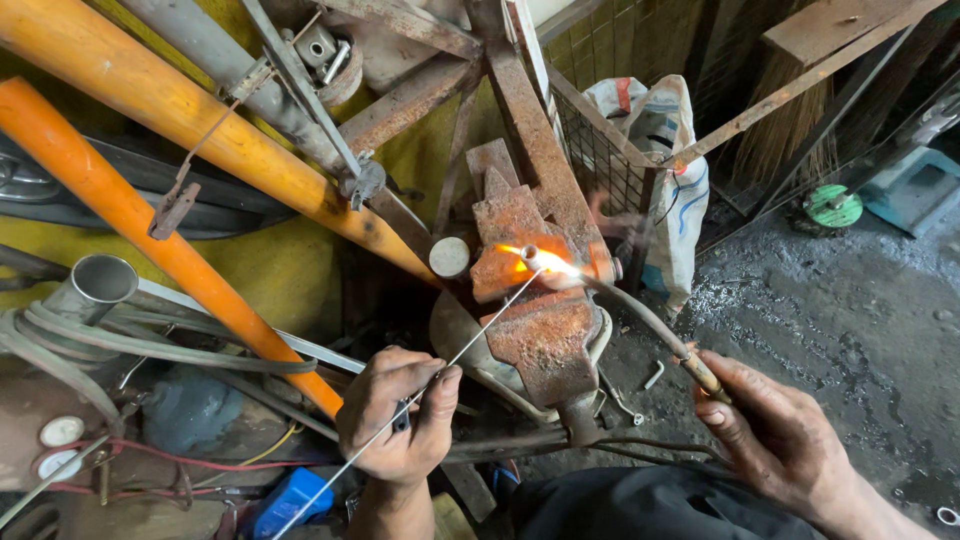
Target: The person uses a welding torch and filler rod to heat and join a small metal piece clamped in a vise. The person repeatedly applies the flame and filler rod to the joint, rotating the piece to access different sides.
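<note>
My left hand (398, 415) pinches a thin metal filler rod (478, 330) that slants up to a small pipe end (529, 253) clamped in a rusty bench vise (545, 330). My right hand (775, 430) grips the handle of a gas torch (650, 322). Its curved tip reaches the pipe end. A bright orange flame (540, 260) glows where the rod tip, torch tip and pipe meet.
Two orange pipes (150, 220) and a grey pipe (230, 70) lean across the upper left. An open steel tube (97, 283), hoses and wires lie at the left. A white sack (670, 150) and wire mesh stand behind the vise. Dark gritty floor (850, 310) lies to the right.
</note>
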### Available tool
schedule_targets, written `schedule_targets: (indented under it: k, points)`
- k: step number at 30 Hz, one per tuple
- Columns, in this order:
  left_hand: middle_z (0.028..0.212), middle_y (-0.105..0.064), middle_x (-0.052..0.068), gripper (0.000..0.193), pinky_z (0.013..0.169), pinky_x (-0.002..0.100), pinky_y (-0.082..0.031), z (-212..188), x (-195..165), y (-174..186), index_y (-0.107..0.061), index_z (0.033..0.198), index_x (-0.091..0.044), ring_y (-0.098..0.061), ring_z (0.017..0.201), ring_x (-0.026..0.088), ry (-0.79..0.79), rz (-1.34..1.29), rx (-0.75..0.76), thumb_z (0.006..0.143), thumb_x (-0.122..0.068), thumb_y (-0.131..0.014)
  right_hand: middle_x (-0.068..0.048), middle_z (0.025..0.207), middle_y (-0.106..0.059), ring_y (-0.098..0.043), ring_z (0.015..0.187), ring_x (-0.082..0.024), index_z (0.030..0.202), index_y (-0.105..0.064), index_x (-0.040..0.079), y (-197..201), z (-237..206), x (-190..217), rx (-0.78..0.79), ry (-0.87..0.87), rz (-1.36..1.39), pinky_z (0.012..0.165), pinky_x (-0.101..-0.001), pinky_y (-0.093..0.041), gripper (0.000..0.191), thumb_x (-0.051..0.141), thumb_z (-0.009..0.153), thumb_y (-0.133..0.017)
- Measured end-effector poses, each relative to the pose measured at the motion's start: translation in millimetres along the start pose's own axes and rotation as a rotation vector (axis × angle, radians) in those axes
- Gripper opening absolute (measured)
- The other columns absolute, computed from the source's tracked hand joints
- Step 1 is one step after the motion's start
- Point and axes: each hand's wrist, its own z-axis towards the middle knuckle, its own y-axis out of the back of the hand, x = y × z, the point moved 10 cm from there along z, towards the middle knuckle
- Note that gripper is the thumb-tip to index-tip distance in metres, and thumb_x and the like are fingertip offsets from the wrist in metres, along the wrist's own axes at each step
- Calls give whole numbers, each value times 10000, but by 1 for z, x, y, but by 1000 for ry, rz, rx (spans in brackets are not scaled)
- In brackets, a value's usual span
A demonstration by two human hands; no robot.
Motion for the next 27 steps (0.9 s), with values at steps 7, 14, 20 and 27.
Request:
schedule_targets:
  k: [7,14,20,27]
  points:
    - [870,-706,127,209,638,286,-550,1,-2,-5,-647,1034,10,-693,728,193,-20,-45,25,898,-27,-801,-50,942,-723,-716,817,-158,1341,-608,27,-5,5,3,22,-25,-44,703,-278,-599,521,210,862,-702]
    - [840,-705,120,194,637,287,-535,1,2,-9,-658,995,-4,-677,703,192,12,-28,43,874,-2,-810,-59,958,-721,-709,829,-167,1349,-603,25,-9,4,0,33,-37,-43,715,-285,-589,531,212,863,-703]
    - [849,-708,122,213,638,288,-548,3,-1,-12,-653,995,0,-693,713,201,-5,-10,52,863,-9,-819,-56,963,-725,-715,841,-160,1358,-602,28,-8,4,-1,23,-29,-33,723,-277,-593,535,212,866,-704]
    - [849,-711,118,214,637,286,-548,4,-1,-13,-649,1006,-4,-692,709,194,-6,-15,61,872,-16,-816,-73,982,-745,-718,847,-168,1354,-600,18,-9,5,-1,22,-9,-38,723,-283,-596,533,203,866,-705]
